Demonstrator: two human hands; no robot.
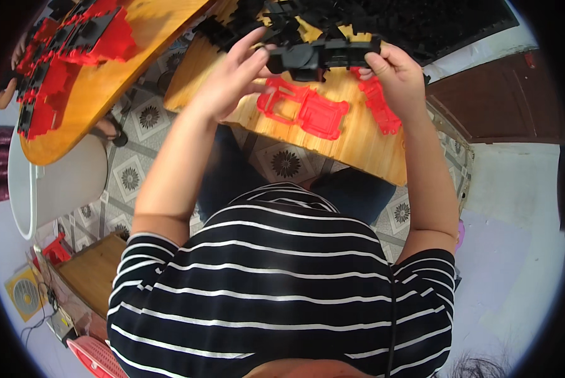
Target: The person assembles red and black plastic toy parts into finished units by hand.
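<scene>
A long black plastic part (pixel 339 54) with moulded frames and clips is held up over the near part of the wooden table. My right hand (pixel 399 79) pinches its right end between thumb and fingers. At the part's left end is my left hand (pixel 235 79), slightly blurred, with fingers spread and the tips close to the part; whether they touch it I cannot tell. Below the black part, a red plastic frame (pixel 323 116) lies flat on the table. Another red plastic piece (pixel 378 104) lies beside my right wrist, partly covered by the hand.
Black plastic parts (pixel 421 22) are heaped across the far side of the wooden table (pixel 358 154). On a second table (pixel 131 69) at the left stand rows of red and black parts. A white tub (pixel 68 189) stands beneath it. Another person's hand (pixel 6 94) shows at the far left.
</scene>
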